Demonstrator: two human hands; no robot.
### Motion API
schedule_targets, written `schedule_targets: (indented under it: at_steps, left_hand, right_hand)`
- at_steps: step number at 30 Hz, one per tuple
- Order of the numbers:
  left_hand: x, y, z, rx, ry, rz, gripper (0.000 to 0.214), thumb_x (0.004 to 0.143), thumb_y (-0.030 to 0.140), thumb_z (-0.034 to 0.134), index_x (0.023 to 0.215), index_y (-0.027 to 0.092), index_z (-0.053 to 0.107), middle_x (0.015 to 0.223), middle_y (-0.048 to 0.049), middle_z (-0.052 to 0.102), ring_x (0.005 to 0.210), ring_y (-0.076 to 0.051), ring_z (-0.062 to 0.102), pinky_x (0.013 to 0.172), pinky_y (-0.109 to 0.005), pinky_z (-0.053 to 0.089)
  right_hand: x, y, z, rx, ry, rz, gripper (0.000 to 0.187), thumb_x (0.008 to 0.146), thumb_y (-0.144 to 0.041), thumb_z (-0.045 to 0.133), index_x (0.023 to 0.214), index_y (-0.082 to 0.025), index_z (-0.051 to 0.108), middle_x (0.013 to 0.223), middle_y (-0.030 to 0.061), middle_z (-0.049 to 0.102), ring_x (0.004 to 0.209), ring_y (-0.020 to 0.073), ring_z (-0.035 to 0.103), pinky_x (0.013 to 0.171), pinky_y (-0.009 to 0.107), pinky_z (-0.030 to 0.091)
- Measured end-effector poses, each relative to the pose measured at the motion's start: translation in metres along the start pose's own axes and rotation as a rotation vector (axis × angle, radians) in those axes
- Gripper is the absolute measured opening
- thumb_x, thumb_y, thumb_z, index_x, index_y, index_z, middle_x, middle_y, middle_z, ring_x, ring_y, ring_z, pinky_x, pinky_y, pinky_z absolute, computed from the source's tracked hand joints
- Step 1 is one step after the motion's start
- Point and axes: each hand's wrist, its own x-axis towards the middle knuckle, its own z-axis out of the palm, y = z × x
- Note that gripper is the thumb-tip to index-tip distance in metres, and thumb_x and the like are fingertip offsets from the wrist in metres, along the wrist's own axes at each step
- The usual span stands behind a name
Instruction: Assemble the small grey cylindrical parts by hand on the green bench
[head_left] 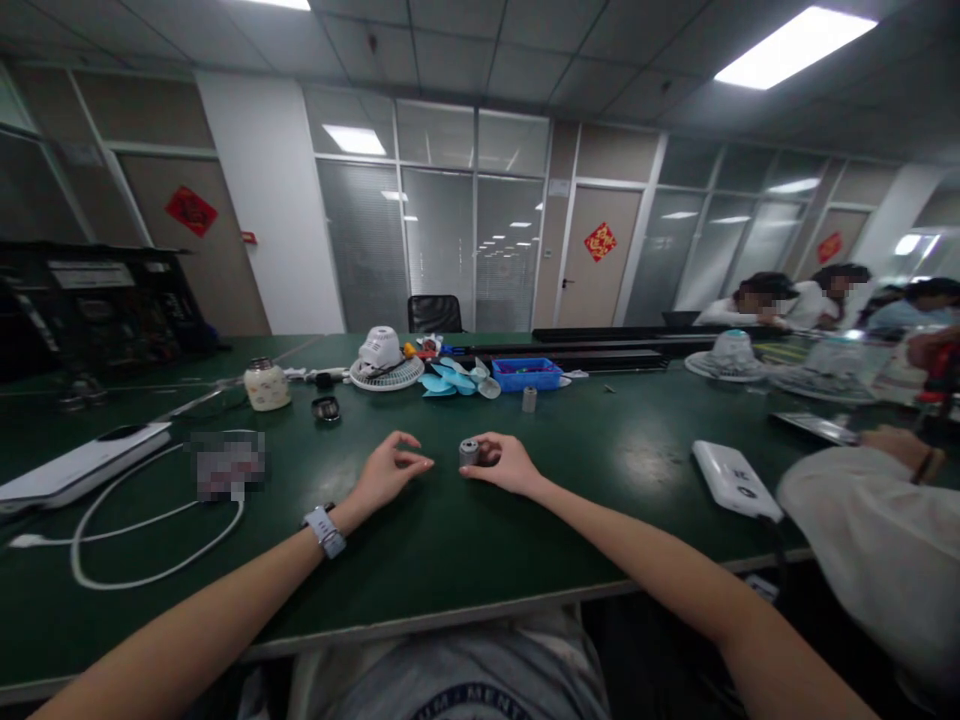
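Right hand pinches small grey cylinder.

A small, squat grey cylinder, darker at the middle of its round top, is held upright at six o'clock from the view's centre, gripped from its three o'clock side by the right hand.

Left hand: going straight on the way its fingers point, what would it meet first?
The left hand would likely meet the small grey cylinder held by the right hand, though one view leaves depth unclear.
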Motion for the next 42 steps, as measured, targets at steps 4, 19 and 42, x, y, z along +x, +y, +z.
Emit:
schedule_targets:
  at_steps: [4, 19, 42]
  left_hand:
    - [0.002, -0.011, 0.007, 0.018, -0.148, -0.006, 0.044, 0.068, 0.045, 0.072, 0.098, 0.022, 0.052, 0.086, -0.0045, 0.077, 0.086, -0.024, 0.071, 0.078, -0.036, 0.049]
    - [0.003, -0.006, 0.008, -0.065, -0.019, -0.073, 0.051, 0.081, 0.054, 0.054, 0.118, 0.018, 0.053, 0.091, -0.0086, 0.075, 0.079, -0.021, 0.069, 0.071, -0.032, 0.048]
    - [0.004, -0.010, 0.010, 0.018, 0.185, -0.124, 0.029, 0.078, 0.037, 0.043, 0.099, 0.020, 0.052, 0.058, 0.0038, 0.058, 0.057, -0.017, 0.057, 0.057, -0.027, 0.040]
  right_hand:
    - [0.021, 0.015, -0.062, -0.083, 0.272, 0.024, 0.057, 0.060, -0.042, 0.081, 0.109, -0.016, 0.067, 0.088, 0.0082, 0.072, 0.070, 0.0185, 0.067, 0.063, 0.030, 0.054]
    - [0.045, 0.088, -0.154, -0.806, 0.610, 0.339, 0.067, 0.072, -0.035, 0.072, 0.132, -0.016, 0.049, 0.124, 0.0147, 0.062, 0.116, 0.0278, 0.057, 0.098, 0.043, 0.041]
    - [0.044, 0.009, -0.101, -0.679, 0.367, -0.181, 0.027, 0.092, -0.026, 0.050, 0.110, -0.026, 0.070, 0.108, 0.0017, 0.072, 0.099, 0.0197, 0.066, 0.091, 0.033, 0.048]
